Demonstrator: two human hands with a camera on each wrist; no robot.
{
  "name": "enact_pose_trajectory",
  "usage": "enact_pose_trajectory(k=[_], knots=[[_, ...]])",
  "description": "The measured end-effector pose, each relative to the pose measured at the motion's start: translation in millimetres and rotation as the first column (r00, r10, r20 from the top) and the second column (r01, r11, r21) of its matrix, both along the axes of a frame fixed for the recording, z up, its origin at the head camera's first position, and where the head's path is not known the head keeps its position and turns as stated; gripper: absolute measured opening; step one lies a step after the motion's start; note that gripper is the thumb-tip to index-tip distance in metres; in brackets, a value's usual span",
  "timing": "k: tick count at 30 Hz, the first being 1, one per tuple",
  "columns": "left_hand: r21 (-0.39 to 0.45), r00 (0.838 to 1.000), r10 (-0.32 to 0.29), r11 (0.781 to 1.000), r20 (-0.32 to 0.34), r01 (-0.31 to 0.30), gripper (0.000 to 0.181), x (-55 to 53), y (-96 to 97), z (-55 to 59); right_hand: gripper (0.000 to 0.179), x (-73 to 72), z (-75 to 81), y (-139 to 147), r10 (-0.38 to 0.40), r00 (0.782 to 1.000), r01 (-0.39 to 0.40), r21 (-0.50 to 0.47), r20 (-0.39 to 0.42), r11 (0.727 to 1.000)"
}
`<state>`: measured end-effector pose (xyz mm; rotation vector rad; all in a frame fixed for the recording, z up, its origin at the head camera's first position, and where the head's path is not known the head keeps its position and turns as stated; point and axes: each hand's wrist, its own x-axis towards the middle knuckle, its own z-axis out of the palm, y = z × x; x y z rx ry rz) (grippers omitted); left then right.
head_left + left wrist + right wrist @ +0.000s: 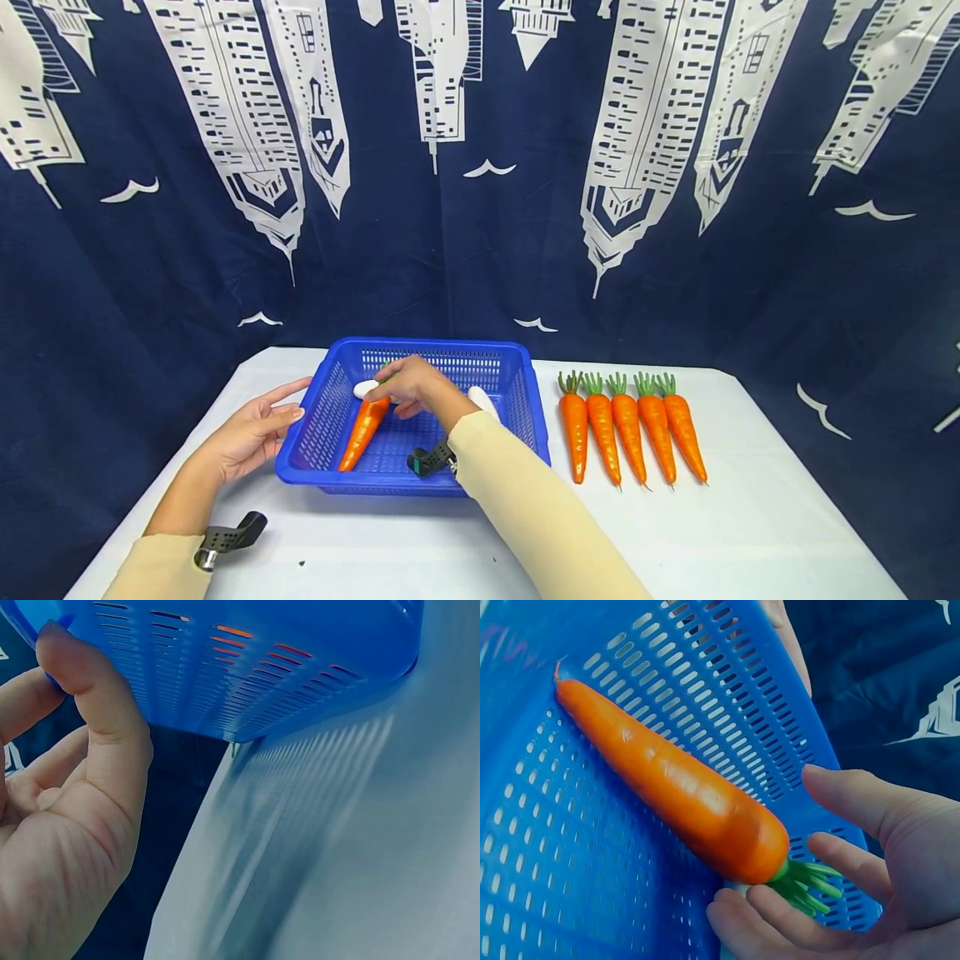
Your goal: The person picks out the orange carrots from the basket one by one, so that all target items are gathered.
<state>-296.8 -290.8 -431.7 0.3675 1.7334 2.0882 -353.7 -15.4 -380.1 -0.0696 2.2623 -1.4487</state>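
Note:
A blue plastic basket with slotted walls stands on the white table. My left hand touches its left rim from outside; in the left wrist view the thumb lies against the rim. Inside the basket, an orange carrot leans along the left side, its green top toward the back. Over that top reaches my right hand. In the right wrist view its fingers are spread around the leafy end of the carrot, with the thumb apart from it.
Several carrots lie in a row right of the basket, tops pointing away. Two white rounded things are in the basket, partly hidden by my right arm. A dark blue cloth with white buildings hangs behind the table.

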Motion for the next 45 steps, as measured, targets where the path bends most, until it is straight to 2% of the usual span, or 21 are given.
enact_pose_trajectory(k=[5, 9, 15, 26, 36, 45], knots=[[0.007, 1.0, -0.003, 1.0, -0.003, 0.003, 0.06, 0.2, -1.3, 0.7, 0.039, -3.2, -1.7, -6, 0.04, 0.999, -0.041, 0.052, 0.017, 0.998], [0.005, 1.0, 0.001, 1.0, 0.004, -0.001, 0.06, -0.2, -3.1, 0.4, 0.041, -6.4, -2.7, -10, 0.05, 0.998, -0.052, 0.066, 0.036, 0.996], [0.013, 1.0, -0.015, 1.0, 0.001, 0.015, 0.059, -1.5, -3.1, -1.5, 0.044, -7.8, -4.1, -13, 0.041, 0.998, -0.045, 0.066, 0.057, 0.997], [0.004, 1.0, -0.002, 1.0, -0.005, 0.002, 0.064, -1.5, 0.3, -0.5, 0.044, -11.9, -9.9, -15, 0.064, 0.995, -0.067, 0.042, 0.071, 0.997], [0.033, 1.0, -0.012, 0.999, -0.003, 0.012, 0.059, 0.3, -0.4, 1.4, 0.035, -11.4, -9.5, -15, 0.05, 0.997, -0.051, 0.017, 0.058, 0.999], [0.014, 1.0, -0.004, 1.0, -0.009, 0.004, 0.06, 0.4, -0.4, 1.2, 0.039, -7.5, -6.6, -14, -0.002, 1.0, 0.002, -0.024, -0.006, 1.0]])
